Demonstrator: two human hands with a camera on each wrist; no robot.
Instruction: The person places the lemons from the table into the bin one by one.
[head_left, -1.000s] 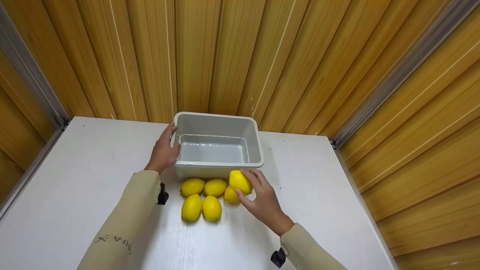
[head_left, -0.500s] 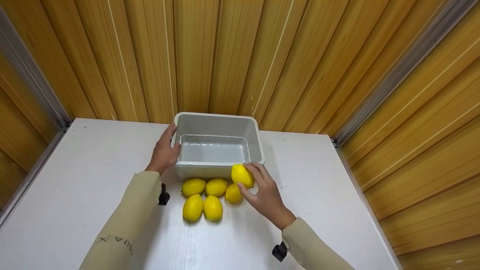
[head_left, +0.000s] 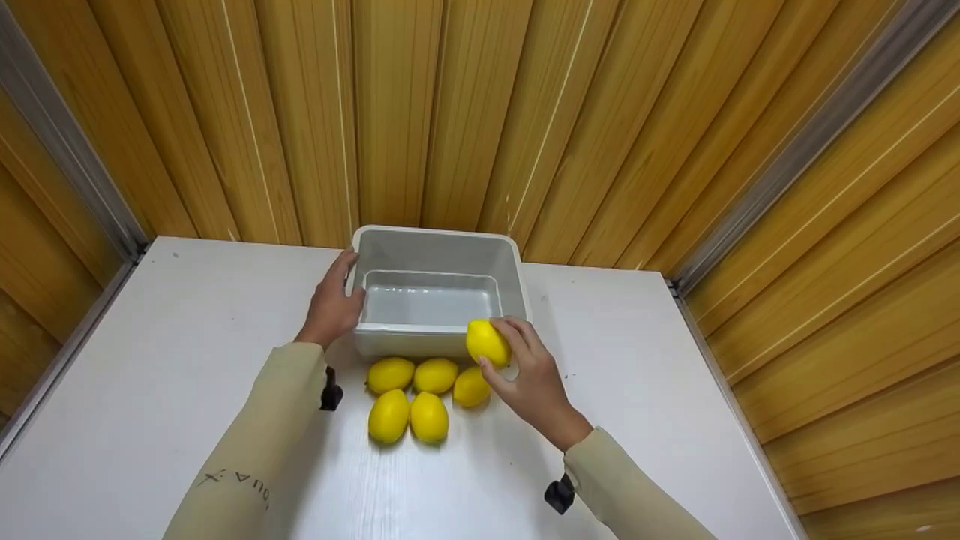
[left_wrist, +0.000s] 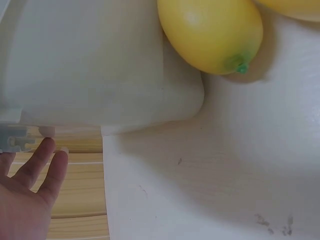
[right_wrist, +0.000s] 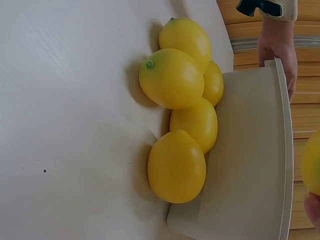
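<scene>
A lemon (head_left: 486, 343) is pinched between the thumb and fingers of my right hand (head_left: 536, 381), above the near right corner of a grey plastic bin (head_left: 409, 343). At the edge of the right wrist view, part of this held lemon (right_wrist: 312, 165) shows. My left hand (head_left: 330, 304) grips the bin's left rim, thumb on the inner side. In the left wrist view its fingers (left_wrist: 54, 172) lie under the rim outside the wall. Several other lemons (head_left: 389, 416) sit on the table in front of the bin, in two rows. One lemon (head_left: 470, 388) lies just below the right hand.
The white table (head_left: 622, 390) carries the bin near its back edge. A wood-patterned panel wall (head_left: 420, 112) rises behind it, and another panel wall (head_left: 847, 345) stands to the right. No lemon shows inside the bin.
My right hand has lifted the lemon from beside the others up to the bin's near rim. The lemon beneath it shows more fully. My left hand stays on the rim.
</scene>
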